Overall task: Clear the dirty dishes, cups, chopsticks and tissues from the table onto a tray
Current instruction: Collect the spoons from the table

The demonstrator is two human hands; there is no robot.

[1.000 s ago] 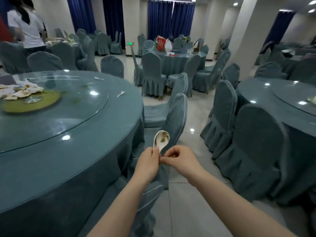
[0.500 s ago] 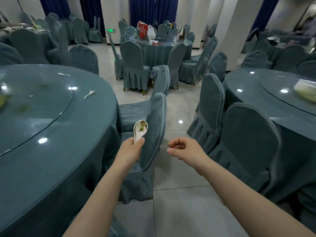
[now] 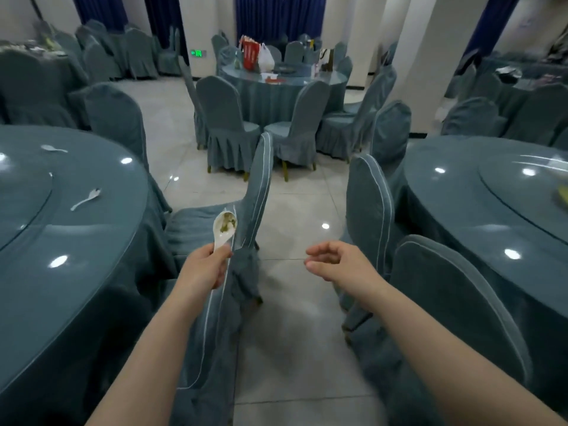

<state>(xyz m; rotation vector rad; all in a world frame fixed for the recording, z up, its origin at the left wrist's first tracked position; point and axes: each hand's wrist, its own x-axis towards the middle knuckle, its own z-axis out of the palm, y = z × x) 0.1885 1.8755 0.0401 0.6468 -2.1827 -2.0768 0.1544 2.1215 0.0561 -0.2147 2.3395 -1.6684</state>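
Since half a second ago the hands have drawn further apart, and the round table point(image 3: 70, 272) with its glossy glass top has slid left. Beyond the grip stands a chair point(image 3: 246, 210) in soft pleated teal cloth with white piping. Two white spoons point(image 3: 86, 199) lie on the table, well left of the grip. The right hand point(image 3: 341, 265) hangs loose, fingers slack and holding nothing. The left hand point(image 3: 204, 269) pinches the handle of a glazed white spoon point(image 3: 223, 229) (green scraps in its oval bowl), long axis near upright, bowl pointing up and away.
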